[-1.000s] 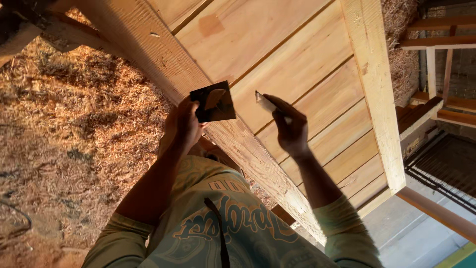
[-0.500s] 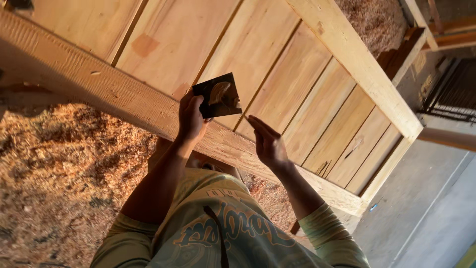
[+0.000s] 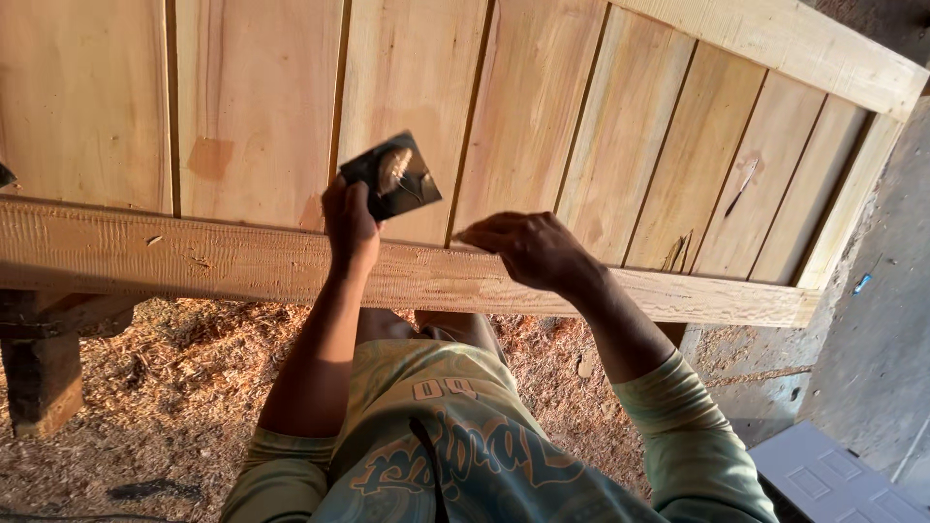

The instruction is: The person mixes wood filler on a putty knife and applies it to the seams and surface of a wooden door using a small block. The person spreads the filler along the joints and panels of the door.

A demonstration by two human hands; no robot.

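The left hand point(image 3: 351, 225) is closed around the lower edge of a dark square card point(image 3: 391, 176), holding it tilted up over the plank panel point(image 3: 542, 116); a pale smear of paste sits on the card's face. The right hand point(image 3: 528, 247) rests near the front rail point(image 3: 242, 263), fingers curled together and pointing left toward the seam just beside the card; whether it pinches anything there I cannot tell.

Half a second ago the panel ran slanted across the view; now the rail lies almost level and the planks stand upright, so the head has turned. The card sits at much the same spot above the rail, still in the left hand. The right hand has come closer to the rail and to the left hand. Sawdust point(image 3: 145, 387) covers the floor below, and a green sleeve point(image 3: 697, 436) shows on the right arm.
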